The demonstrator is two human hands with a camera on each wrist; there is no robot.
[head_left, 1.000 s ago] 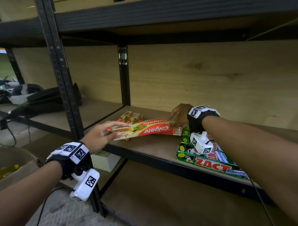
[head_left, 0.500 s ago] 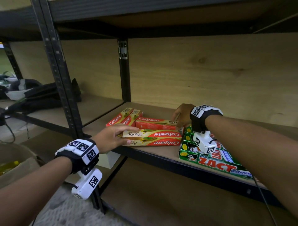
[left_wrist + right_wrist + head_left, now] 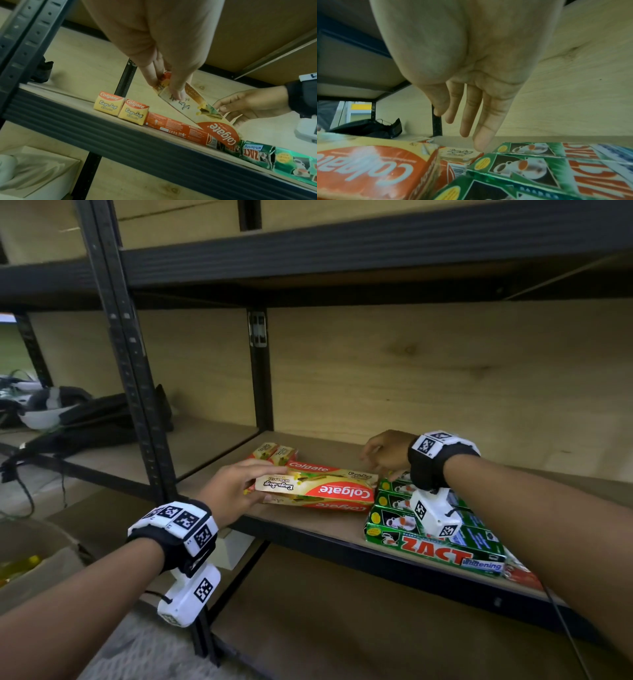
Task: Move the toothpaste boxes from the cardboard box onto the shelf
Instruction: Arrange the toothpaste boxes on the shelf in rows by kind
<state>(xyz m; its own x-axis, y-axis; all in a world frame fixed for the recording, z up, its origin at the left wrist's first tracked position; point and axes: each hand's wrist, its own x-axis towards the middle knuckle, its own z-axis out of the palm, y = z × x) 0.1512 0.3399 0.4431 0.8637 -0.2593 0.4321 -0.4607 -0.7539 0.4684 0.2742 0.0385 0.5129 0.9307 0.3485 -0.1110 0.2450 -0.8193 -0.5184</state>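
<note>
We have the top Colgate box (image 3: 317, 489) pinched at its near end by our left hand (image 3: 233, 491), thumb beneath and fingers over the top, so that grip is clenched on the box. The box lies lengthwise on the shelf (image 3: 308, 525), stacked on another Colgate box (image 3: 178, 128) at the front edge, its far end close against the green ZACT boxes (image 3: 435, 542). Our right hand (image 3: 387, 451) hovers over the far end of the stack with fingers loosely spread; its grip is released, holding nothing, though whether the fingertips brush the carton we cannot tell. Behind the stack sit two shorter Colgate cartons (image 3: 121, 106), side by side, end faces toward the front. We judge that we are in the placing step: the carton is down on the pile and being squared up. Next we need to let go with the left hand without dragging the box askew, then turn back to the cardboard box (image 3: 41, 546) at lower left for another. A careless release could slide the top carton off the front edge.
</note>
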